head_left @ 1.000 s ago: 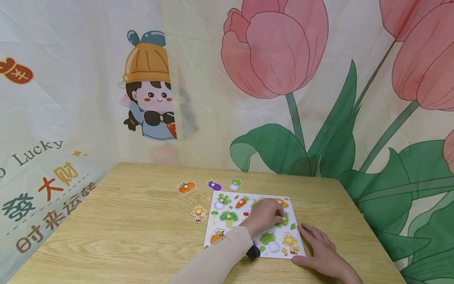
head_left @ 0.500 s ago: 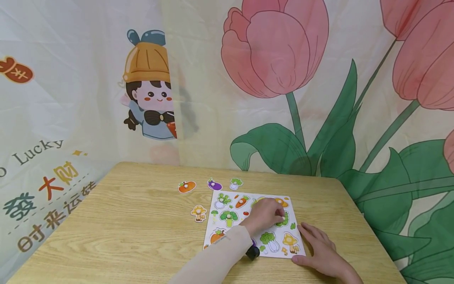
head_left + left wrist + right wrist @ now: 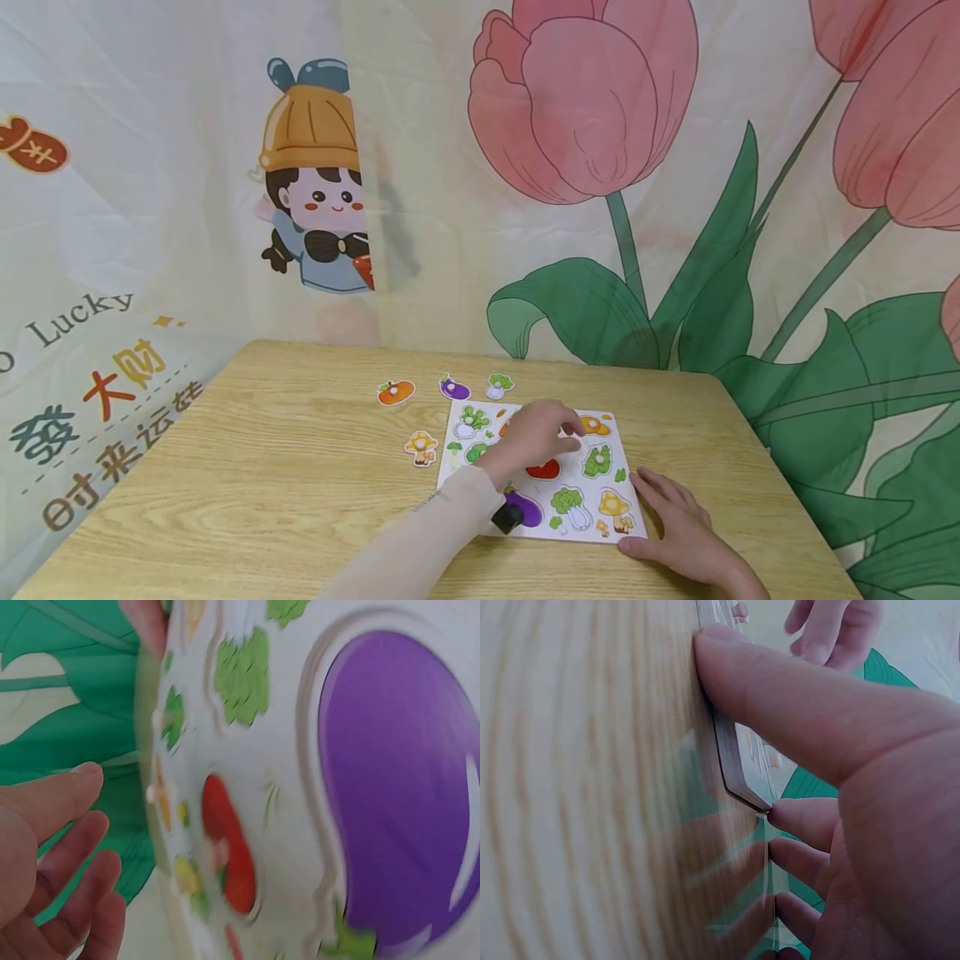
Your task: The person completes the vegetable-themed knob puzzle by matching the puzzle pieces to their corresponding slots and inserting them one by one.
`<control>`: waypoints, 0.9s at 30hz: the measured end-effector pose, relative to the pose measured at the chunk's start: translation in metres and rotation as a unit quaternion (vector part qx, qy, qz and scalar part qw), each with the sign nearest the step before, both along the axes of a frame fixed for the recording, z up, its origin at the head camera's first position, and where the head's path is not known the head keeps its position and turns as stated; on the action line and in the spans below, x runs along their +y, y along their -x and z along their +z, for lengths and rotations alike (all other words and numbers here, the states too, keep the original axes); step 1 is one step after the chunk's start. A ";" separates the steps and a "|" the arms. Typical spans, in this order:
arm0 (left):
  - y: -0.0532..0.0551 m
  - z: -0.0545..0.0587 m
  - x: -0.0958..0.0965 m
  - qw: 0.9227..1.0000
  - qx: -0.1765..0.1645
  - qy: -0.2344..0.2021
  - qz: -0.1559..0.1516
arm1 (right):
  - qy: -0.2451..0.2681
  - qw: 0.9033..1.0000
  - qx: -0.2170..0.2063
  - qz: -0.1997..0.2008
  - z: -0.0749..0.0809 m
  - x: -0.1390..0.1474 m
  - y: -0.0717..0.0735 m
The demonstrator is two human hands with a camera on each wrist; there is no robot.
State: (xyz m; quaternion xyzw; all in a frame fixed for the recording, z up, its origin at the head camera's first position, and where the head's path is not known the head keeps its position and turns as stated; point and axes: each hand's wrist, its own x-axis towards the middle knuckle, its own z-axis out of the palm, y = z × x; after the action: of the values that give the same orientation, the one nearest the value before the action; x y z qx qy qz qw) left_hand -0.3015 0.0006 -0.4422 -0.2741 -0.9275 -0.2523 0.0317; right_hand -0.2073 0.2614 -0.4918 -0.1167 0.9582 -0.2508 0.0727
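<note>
The left hand [image 3: 534, 435] hung over the puzzle board [image 3: 600, 486] while the right hand [image 3: 678, 533] touched its near right corner, and pumpkin [image 3: 399, 393], eggplant [image 3: 457, 389] and cabbage [image 3: 498, 384] pieces lay near the table's [image 3: 262, 475] far edge.

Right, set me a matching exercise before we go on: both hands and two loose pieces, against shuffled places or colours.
1. left hand
2. right hand
3. loose eggplant piece
4. loose mushroom piece

A. purple
B. touching the puzzle board at its near right corner
C. yellow-capped
D. hovering over the board

Pairs: 1-D, 2-B, 3-A, 4-C
</note>
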 end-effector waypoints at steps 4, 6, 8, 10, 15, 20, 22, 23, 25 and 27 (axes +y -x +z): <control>0.001 0.012 -0.022 1.000 0.004 -0.005 0.010 | -0.001 1.000 -0.002 -0.001 0.000 0.000 0.000; 0.000 0.018 -0.034 1.000 0.010 -0.008 0.014 | 0.001 1.000 -0.002 -0.002 0.000 0.000 0.000; 0.000 0.024 -0.047 1.000 0.013 -0.014 0.019 | 0.002 1.000 -0.001 -0.001 0.001 -0.001 0.000; 0.001 0.029 -0.060 0.999 0.018 -0.013 0.028 | 0.004 1.000 -0.001 -0.001 0.001 -0.001 -0.001; 0.008 0.036 -0.098 0.997 0.027 -0.015 0.065 | 0.009 1.000 -0.003 0.001 0.002 -0.001 -0.002; 0.020 0.034 -0.141 0.994 0.024 -0.038 0.102 | 0.012 1.000 -0.002 0.001 0.003 -0.002 -0.002; 0.025 0.031 -0.159 0.992 0.018 -0.049 0.118 | 0.013 1.000 -0.002 0.000 0.004 -0.002 -0.002; 0.028 0.028 -0.168 0.991 0.017 -0.052 0.126 | 0.014 1.000 -0.002 0.000 0.004 -0.002 -0.002; 0.033 0.023 -0.185 0.988 0.020 -0.053 0.140 | 0.015 1.000 -0.001 0.000 0.004 -0.002 -0.002; 0.039 0.016 -0.202 0.986 0.022 -0.051 0.155 | 0.014 1.000 -0.001 0.000 0.003 -0.001 -0.002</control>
State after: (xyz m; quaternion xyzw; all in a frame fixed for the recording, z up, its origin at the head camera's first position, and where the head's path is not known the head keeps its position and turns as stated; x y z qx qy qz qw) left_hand -0.3403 -0.2013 -0.4263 -0.1309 -0.9438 -0.2847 0.1049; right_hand -0.2055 0.2599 -0.4890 -0.1171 0.9545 -0.2647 0.0721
